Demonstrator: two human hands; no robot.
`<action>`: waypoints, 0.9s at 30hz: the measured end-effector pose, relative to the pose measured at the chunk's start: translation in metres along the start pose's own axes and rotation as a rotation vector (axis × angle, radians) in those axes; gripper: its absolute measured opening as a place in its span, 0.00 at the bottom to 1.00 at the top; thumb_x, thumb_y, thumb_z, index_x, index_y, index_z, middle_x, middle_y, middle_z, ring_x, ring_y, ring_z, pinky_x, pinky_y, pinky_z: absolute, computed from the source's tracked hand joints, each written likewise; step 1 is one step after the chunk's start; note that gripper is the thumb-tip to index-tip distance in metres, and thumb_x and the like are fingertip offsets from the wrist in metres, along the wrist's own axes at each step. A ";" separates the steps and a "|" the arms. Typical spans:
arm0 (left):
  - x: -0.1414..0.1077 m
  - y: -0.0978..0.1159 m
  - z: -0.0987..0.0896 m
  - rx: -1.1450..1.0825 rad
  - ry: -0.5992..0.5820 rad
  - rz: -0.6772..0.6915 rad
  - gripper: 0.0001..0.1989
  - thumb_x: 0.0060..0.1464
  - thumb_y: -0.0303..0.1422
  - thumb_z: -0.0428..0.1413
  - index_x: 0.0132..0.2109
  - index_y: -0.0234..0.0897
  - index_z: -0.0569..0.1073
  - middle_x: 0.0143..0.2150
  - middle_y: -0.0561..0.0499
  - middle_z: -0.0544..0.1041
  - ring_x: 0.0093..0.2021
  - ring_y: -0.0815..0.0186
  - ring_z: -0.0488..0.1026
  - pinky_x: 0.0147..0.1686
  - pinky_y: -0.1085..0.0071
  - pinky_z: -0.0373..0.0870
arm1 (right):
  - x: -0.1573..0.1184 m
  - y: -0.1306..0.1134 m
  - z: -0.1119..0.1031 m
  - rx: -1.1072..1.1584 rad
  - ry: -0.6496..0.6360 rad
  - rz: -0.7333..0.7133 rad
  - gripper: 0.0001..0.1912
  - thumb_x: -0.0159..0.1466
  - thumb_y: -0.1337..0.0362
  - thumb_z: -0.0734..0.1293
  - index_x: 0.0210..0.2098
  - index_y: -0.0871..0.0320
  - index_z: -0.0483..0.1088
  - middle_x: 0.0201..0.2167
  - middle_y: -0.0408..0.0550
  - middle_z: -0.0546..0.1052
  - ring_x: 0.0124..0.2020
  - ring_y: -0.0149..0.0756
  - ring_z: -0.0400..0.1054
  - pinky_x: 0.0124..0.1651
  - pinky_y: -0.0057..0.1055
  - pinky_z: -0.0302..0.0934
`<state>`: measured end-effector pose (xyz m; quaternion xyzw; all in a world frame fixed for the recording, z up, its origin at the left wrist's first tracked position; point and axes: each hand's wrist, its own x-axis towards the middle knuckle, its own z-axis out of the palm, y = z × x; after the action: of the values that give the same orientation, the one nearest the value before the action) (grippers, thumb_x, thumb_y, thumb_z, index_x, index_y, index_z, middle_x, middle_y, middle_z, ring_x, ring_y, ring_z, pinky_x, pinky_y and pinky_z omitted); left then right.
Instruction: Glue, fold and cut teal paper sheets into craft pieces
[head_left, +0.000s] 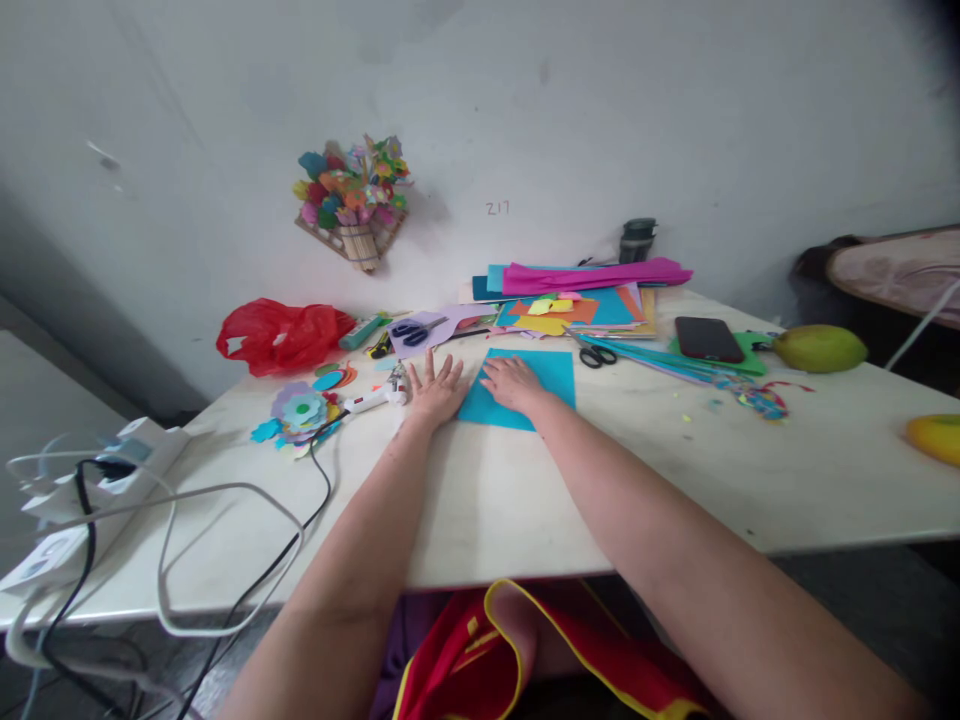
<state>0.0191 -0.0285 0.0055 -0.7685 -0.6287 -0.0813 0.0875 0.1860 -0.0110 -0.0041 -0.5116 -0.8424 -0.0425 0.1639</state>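
Note:
A blue square sheet of paper [556,375] lies flat on the pale table [495,500]. On the sheet's left part rests my right hand [512,383], palm down with its fingers stretched out. My left hand [435,390] is spread flat on the table just beside the sheet's left edge, holding nothing. A white glue gun [375,398] lies immediately left of my left hand. Scissors with black handles [598,356] are to the right of the sheet, beyond my right hand.
Paper flowers [301,408], a red plastic bag [285,335] and dark-handled scissors [409,335] are at the left. Coloured papers [630,300] lie behind; a phone [707,339] and a green fruit [820,348] at the right. Cables [255,490] cross the left front.

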 end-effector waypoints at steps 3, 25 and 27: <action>0.001 0.003 0.000 0.003 -0.043 -0.023 0.28 0.56 0.46 0.34 0.63 0.46 0.49 0.65 0.57 0.45 0.63 0.55 0.23 0.55 0.42 0.21 | 0.000 0.000 -0.001 -0.008 -0.001 -0.011 0.22 0.65 0.58 0.50 0.54 0.58 0.62 0.59 0.51 0.59 0.59 0.41 0.49 0.60 0.42 0.36; -0.001 0.002 0.001 -0.073 -0.055 -0.101 0.27 0.58 0.44 0.29 0.64 0.48 0.43 0.66 0.58 0.41 0.63 0.53 0.22 0.54 0.40 0.24 | -0.001 0.000 0.000 -0.010 -0.119 0.058 0.26 0.64 0.55 0.48 0.58 0.57 0.57 0.61 0.49 0.54 0.61 0.44 0.43 0.60 0.46 0.34; 0.000 -0.002 -0.001 -0.094 -0.045 -0.111 0.27 0.58 0.43 0.28 0.64 0.48 0.42 0.66 0.59 0.39 0.63 0.54 0.21 0.54 0.40 0.26 | -0.001 0.000 0.000 -0.003 -0.120 0.058 0.26 0.64 0.54 0.48 0.58 0.56 0.56 0.61 0.49 0.53 0.62 0.44 0.43 0.60 0.46 0.33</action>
<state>0.0168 -0.0280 0.0062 -0.7373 -0.6676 -0.0981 0.0322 0.1861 -0.0120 -0.0040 -0.5379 -0.8353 -0.0083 0.1132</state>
